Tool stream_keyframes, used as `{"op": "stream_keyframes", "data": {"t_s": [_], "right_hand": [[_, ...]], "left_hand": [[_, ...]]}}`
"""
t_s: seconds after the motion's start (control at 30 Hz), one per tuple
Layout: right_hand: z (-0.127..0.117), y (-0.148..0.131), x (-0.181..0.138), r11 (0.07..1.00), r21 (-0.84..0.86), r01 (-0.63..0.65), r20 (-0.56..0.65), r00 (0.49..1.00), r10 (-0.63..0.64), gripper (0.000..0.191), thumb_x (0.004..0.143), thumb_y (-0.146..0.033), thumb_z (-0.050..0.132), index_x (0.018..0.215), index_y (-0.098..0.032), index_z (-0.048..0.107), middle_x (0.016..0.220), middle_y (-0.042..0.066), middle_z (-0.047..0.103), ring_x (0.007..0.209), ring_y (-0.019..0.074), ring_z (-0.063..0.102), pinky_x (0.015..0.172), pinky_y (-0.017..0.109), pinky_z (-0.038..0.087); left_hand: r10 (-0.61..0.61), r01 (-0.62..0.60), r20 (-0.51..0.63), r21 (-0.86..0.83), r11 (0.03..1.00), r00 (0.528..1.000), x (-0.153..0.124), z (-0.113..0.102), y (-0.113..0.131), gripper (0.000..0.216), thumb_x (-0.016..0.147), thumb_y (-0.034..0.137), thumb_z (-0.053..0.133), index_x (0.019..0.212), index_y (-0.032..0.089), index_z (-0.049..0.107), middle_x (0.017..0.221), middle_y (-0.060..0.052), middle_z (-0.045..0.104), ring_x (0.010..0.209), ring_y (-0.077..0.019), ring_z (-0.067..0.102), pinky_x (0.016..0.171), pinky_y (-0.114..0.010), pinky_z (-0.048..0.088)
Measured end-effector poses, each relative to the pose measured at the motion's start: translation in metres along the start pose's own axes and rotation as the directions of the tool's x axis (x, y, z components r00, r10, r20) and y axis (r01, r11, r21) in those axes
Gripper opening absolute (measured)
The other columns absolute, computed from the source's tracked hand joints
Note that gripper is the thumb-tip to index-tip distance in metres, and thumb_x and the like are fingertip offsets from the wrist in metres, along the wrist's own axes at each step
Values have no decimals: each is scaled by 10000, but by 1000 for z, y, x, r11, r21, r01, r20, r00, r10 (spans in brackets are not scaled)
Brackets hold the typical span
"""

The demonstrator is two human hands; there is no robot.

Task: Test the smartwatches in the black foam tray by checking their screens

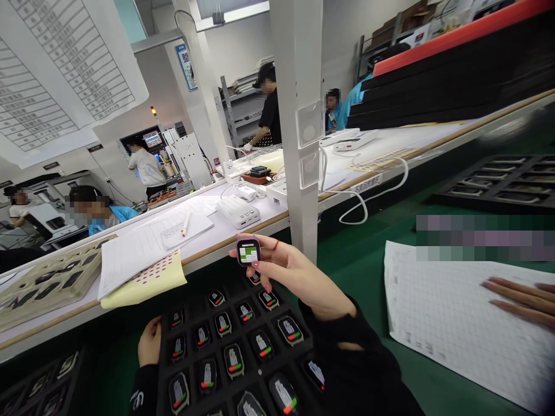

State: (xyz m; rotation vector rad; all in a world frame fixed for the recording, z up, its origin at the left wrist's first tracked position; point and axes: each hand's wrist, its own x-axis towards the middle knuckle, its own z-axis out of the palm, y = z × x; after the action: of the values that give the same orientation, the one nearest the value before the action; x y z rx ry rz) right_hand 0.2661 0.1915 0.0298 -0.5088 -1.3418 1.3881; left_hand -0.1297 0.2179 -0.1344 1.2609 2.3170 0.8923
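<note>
My right hand [299,274] holds a small watch case [248,252] upright between thumb and fingers, above the far end of a black tray [215,348]. The case is purplish, without a strap, and its lit screen shows green and white blocks. Rows of similar watch cases [234,361] lie in the tray's compartments, their dark screens showing white text with green and red bars. At the tray's left side, my left hand [150,342] grips the edge; part of its fingers is hidden by the tray.
Another person's hand [522,297] lies on a gridded paper sheet [433,306] at the right. More trays stand at right [481,196] and lower left [73,393]. A white post [299,115] rises beside a shelf holding papers [147,237], a white charger hub [238,212] and cables.
</note>
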Motion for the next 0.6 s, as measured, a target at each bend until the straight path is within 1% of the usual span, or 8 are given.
{"op": "stream_keyframes", "data": {"t_s": [0.1, 0.27, 0.33, 0.47, 0.6], "right_hand": [[-1, 2, 1, 1000, 14, 6, 7, 1000, -6, 548, 822, -240, 656, 1342, -155, 503, 1185, 140, 634, 724, 142, 565, 471, 194, 462], [-4, 6, 1, 1000, 7, 22, 4, 1000, -22, 465, 901, -345, 615, 1318, -156, 535, 1152, 139, 646, 707, 132, 568, 470, 180, 469], [-3, 7, 2, 1000, 4, 21, 4, 1000, -21, 457, 913, -358, 603, 1318, -157, 535, 1141, 138, 650, 703, 129, 570, 468, 175, 470], [-2, 7, 3, 1000, -7, 11, 6, 1000, -11, 463, 887, -307, 638, 1316, -167, 533, 1135, 132, 652, 702, 128, 577, 458, 170, 462], [-2, 8, 4, 999, -28, 17, 22, 1000, -16, 456, 853, -257, 669, 1288, -184, 552, 1138, 114, 638, 737, 134, 593, 458, 161, 480]], "left_hand": [[-13, 13, 3, 3, 1000, 1000, -1, -1, 1, 298, 938, 351, 530, 1134, 140, 603, 1037, -63, 663, 1008, -223, 637, 895, -418, 515], [-10, 10, 16, -3, 1000, 1000, 1, -1, -1, 300, 934, 348, 538, 1140, 138, 597, 1030, -61, 659, 1011, -227, 634, 901, -427, 510], [-2, 2, 19, -4, 1000, 1000, 3, 0, -3, 304, 933, 353, 538, 1140, 138, 597, 1035, -61, 658, 1019, -231, 632, 905, -429, 508], [19, -19, 14, -5, 1000, 1000, 6, 2, -10, 318, 930, 370, 541, 1139, 138, 600, 1035, -60, 661, 1013, -234, 635, 899, -426, 512], [52, -52, -7, 22, 998, 999, 10, 3, -15, 316, 928, 371, 546, 1130, 136, 608, 1028, -60, 677, 987, -225, 655, 871, -402, 528]]}}
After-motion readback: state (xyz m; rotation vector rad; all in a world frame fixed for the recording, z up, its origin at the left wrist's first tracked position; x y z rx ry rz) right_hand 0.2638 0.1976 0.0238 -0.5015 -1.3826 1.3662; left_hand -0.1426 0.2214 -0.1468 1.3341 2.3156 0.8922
